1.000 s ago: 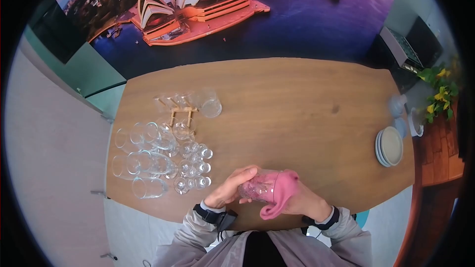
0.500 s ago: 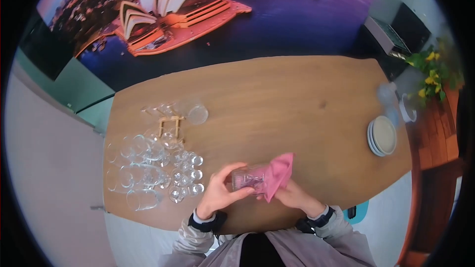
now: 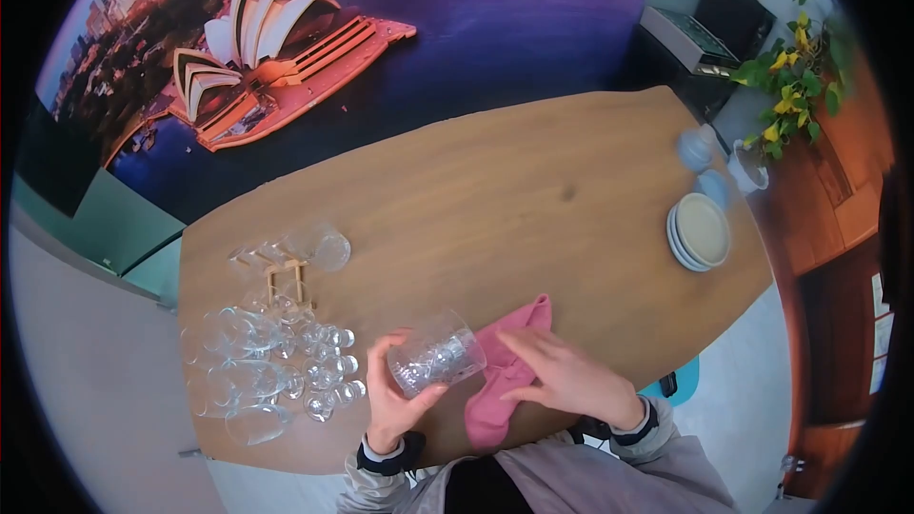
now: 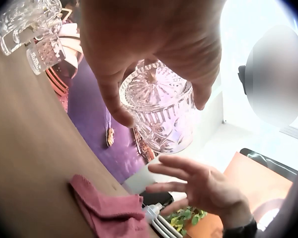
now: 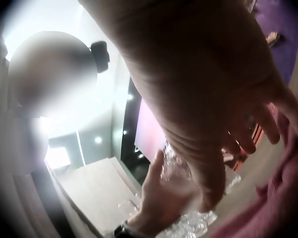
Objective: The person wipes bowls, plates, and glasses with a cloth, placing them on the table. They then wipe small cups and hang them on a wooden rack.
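My left hand (image 3: 392,405) grips a clear cut-glass tumbler (image 3: 440,364), thumb on one side and fingers on the other. In the left wrist view the tumbler's patterned base (image 4: 156,89) faces the palm, and its walls carry a carved pattern. A pink cloth (image 3: 492,407) lies crumpled on the table just right of the tumbler. Over that cloth hovers my right hand (image 3: 581,379), fingers extended and thumb apart, holding nothing. The left wrist view shows its spread fingers (image 4: 171,171) below the tumbler's mouth, away from the cloth.
On the left of the wooden table (image 3: 533,219) several clear glasses (image 3: 257,424) stand close together. Behind them is a small wooden rack (image 3: 288,281) beside a glass mug (image 3: 331,250). A stack of plates (image 3: 705,230) sits near the right edge, with bluish containers (image 3: 695,148) behind it.
The pink cloth has come out of the tumbler and now lies on the table. My right hand has let go of it. The left hand has tilted the tumbler, and the head view has shifted right.
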### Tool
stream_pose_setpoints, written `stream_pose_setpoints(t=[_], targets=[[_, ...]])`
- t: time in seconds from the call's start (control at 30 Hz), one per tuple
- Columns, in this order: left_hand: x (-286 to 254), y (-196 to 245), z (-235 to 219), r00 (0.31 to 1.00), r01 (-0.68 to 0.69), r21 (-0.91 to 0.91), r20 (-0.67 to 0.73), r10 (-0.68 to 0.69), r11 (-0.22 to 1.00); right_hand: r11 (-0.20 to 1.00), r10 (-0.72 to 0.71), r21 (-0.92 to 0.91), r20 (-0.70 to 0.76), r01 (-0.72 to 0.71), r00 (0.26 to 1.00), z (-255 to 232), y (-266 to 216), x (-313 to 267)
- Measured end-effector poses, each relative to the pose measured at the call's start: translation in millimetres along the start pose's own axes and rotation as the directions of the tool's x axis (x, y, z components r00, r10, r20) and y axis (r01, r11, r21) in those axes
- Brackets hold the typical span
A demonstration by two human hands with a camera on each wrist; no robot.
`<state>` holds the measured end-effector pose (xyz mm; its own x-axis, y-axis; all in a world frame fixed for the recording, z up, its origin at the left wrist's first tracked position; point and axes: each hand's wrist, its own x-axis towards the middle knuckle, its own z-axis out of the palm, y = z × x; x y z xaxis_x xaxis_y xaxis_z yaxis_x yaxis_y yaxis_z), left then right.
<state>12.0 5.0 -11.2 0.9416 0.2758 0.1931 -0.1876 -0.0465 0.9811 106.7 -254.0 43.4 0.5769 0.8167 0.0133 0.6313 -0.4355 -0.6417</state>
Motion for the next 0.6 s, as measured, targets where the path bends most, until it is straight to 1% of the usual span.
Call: stream_pose_setpoints(t=[0.03,0.07,0.1,0.13,0.2,0.23,0.27,0.3,0.33,0.37,0.4,0.43,0.47,0.5,0.53,0.57,0.6], targets=[[-2,-3,4,1.000,0.013,-0.036,0.024,-0.012,0.999,0.976,0.061,0.210,-0.035,-0.052,0.998,-6,1,1],[-3,-6,9,0.999,0.026,-0.071,0.048,-0.023,0.997,0.907,0.125,0.412,-0.058,-0.090,0.990,-11,2,1],[-2,-11,14,0.995,-0.003,-0.072,0.099,0.010,0.997,0.750,0.165,0.650,-0.002,-0.124,0.986,-14,1,3],[-2,-12,21,0.995,-0.007,-0.075,0.103,0.014,0.997,0.752,0.167,0.648,-0.007,-0.123,0.986,-11,1,4],[-2,-12,32,0.985,-0.065,-0.045,0.158,0.072,0.997,0.874,0.070,0.486,-0.167,0.020,0.984,3,4,6],[-2,-9,35,0.979,-0.101,0.006,0.180,0.099,0.995,0.873,0.069,0.487,-0.167,0.021,0.984,7,4,6],[-3,-9,38,0.979,-0.102,0.007,0.180,0.099,0.995,0.818,0.133,0.575,-0.193,0.002,0.972,11,4,7],[-4,-10,42,0.981,-0.036,-0.080,0.189,0.051,0.996,0.754,0.199,0.656,-0.212,-0.012,0.957,14,5,7],[-5,-11,45,0.979,0.031,-0.167,0.202,0.004,0.985,0.755,0.198,0.656,-0.211,-0.011,0.957,14,7,8],[-5,-11,46,0.979,0.030,-0.167,0.201,0.005,0.985,0.714,0.200,0.700,-0.181,-0.017,0.963,14,10,7],[-4,-12,47,0.970,-0.006,-0.087,0.243,0.027,0.996,0.671,0.202,0.741,-0.151,-0.024,0.968,13,13,5],[-2,-12,48,0.957,-0.046,-0.009,0.286,0.047,0.999,0.673,0.201,0.740,-0.152,-0.023,0.968,11,18,4],[0,-11,49,0.957,-0.048,-0.009,0.285,0.048,0.999,0.725,0.243,0.686,-0.167,-0.064,0.955,6,25,4],[3,-10,50,0.962,-0.018,0.031,0.272,0.009,0.999,0.771,0.282,0.628,-0.186,-0.107,0.941,0,31,5],[4,-10,50,0.966,0.011,0.071,0.255,-0.029,0.997,0.772,0.279,0.626,-0.185,-0.106,0.942,-9,38,6],[5,-11,47,0.967,0.009,0.070,0.252,-0.026,0.998,0.890,0.305,0.431,-0.319,-0.150,0.897,-21,46,8],[4,-13,41,0.964,0.016,0.135,0.261,-0.051,0.991,0.952,0.295,0.217,-0.451,-0.217,0.842,-33,56,10]])
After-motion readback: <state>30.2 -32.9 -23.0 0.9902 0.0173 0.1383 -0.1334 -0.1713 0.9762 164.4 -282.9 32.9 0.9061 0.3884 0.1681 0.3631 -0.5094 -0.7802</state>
